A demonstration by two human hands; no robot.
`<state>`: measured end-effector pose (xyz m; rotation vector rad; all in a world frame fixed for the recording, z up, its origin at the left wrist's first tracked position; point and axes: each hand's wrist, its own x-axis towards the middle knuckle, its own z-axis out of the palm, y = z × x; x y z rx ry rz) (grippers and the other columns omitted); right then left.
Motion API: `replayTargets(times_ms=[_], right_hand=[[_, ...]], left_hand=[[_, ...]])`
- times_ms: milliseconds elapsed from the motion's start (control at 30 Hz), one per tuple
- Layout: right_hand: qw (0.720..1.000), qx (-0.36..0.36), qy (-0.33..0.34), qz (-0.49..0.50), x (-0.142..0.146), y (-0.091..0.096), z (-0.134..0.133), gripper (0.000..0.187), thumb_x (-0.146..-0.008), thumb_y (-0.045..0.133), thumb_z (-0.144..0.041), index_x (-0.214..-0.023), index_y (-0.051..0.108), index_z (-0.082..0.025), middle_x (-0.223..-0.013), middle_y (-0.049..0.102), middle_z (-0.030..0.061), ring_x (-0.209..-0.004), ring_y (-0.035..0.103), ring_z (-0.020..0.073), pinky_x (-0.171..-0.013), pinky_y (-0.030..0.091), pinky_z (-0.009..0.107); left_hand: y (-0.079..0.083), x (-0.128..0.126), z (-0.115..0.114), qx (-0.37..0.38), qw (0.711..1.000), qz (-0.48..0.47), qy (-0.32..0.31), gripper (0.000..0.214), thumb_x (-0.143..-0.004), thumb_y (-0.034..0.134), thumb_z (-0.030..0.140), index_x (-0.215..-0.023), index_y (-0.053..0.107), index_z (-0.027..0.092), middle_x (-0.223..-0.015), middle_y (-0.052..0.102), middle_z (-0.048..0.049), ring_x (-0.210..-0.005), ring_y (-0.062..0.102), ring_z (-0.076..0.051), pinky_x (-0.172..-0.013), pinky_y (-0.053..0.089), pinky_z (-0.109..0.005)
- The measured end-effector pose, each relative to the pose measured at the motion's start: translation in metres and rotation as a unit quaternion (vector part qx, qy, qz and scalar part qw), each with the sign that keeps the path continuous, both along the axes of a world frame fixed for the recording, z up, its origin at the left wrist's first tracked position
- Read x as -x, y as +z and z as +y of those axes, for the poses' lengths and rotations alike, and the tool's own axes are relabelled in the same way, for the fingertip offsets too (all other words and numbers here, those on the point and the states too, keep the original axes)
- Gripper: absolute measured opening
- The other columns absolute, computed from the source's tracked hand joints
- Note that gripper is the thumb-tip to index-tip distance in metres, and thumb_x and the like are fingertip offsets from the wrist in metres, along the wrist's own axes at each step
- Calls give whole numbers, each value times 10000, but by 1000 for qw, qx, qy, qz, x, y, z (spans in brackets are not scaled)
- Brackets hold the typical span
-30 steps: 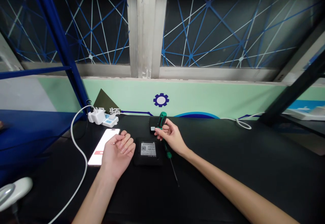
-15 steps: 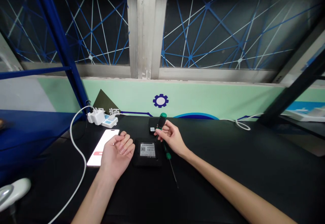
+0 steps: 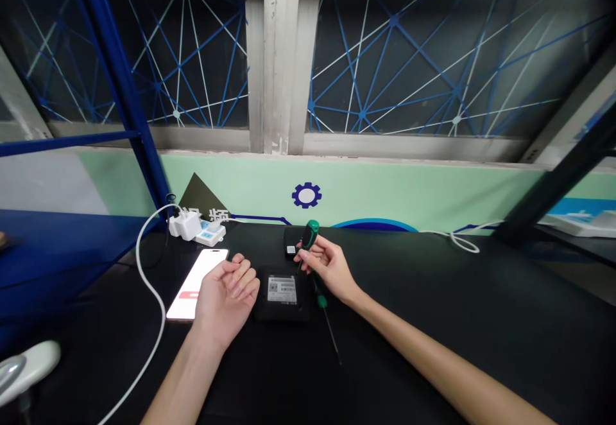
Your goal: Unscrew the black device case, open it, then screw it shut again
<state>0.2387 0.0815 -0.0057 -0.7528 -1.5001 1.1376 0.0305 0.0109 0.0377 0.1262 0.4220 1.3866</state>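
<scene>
My right hand (image 3: 328, 268) is closed on a green-handled screwdriver (image 3: 310, 232), held nearly upright with its tip at the far edge of a flat black box (image 3: 282, 306) that bears a white label. My left hand (image 3: 226, 296) rests palm up just left of that box, fingers loosely curled and apart, with nothing visible in it. A smaller black box (image 3: 290, 245) sits behind the screwdriver. A second, thin screwdriver (image 3: 328, 325) with a green collar lies on the black table under my right wrist.
A lit phone (image 3: 192, 280) lies left of my left hand. Behind it are a white charger (image 3: 185, 225) and a white cable (image 3: 154, 296) looping toward me. A white rounded object (image 3: 29, 364) sits at the near left. A blue frame post (image 3: 120, 91) stands at the left.
Both hands keep almost the same pose and place. The screwdriver stays upright in my right hand; only the view has shifted slightly.
</scene>
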Motion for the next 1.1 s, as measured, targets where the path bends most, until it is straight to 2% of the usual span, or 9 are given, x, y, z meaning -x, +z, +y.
replayTargets(times_ms=[167, 400, 600, 700, 967, 1100], right_hand=[[1000, 17, -17, 3, 4, -1, 0, 376, -756, 810, -454, -915, 609, -178, -713, 693, 21, -553, 604, 125, -521, 467, 239], [1000, -5, 9, 12, -2, 3, -4, 380, -830, 731, -466, -1056, 663, -168, -876, 735, 72, -620, 623, 136, -563, 488, 267], [1000, 15, -17, 6, 2, 3, -3, 378, -764, 794, -488, -905, 630, -178, -761, 719, 42, -569, 611, 136, -522, 472, 256], [999, 24, -24, 7, 4, 3, -3, 407, -730, 825, -483, -908, 609, -188, -710, 698, 19, -557, 612, 139, -514, 467, 252], [1000, -1, 9, 6, -2, 0, -4, 380, -831, 733, -461, -1067, 673, -169, -881, 738, 78, -641, 631, 147, -577, 497, 277], [1000, 3, 2, -1, -1, -1, -3, 350, -815, 752, -460, -991, 672, -168, -833, 735, 69, -624, 630, 139, -562, 491, 261]], left_hand=[[1, -1, 0, 2, 1000, 4, 5, 252, -798, 417, -31, -691, 386, 195, -517, 225, 86, -359, 271, -64, -374, 246, -214], [1, -1, 0, 11, 1000, 6, 4, 249, -810, 410, -23, -693, 388, 195, -516, 237, 85, -357, 273, -63, -368, 250, -215], [1, -1, -2, 8, 1000, 0, 1, 257, -809, 417, -25, -692, 380, 201, -506, 238, 86, -352, 273, -66, -365, 258, -219], [1, -1, -2, 9, 1000, 0, 1, 256, -804, 420, -28, -697, 386, 202, -502, 241, 85, -351, 279, -69, -363, 263, -218], [3, -1, -1, 10, 1000, -1, 4, 258, -795, 420, -30, -695, 380, 204, -503, 249, 84, -352, 276, -68, -363, 260, -217], [2, -1, -1, 12, 1000, 3, 3, 260, -797, 421, -28, -690, 373, 204, -505, 240, 84, -355, 275, -68, -365, 257, -217]])
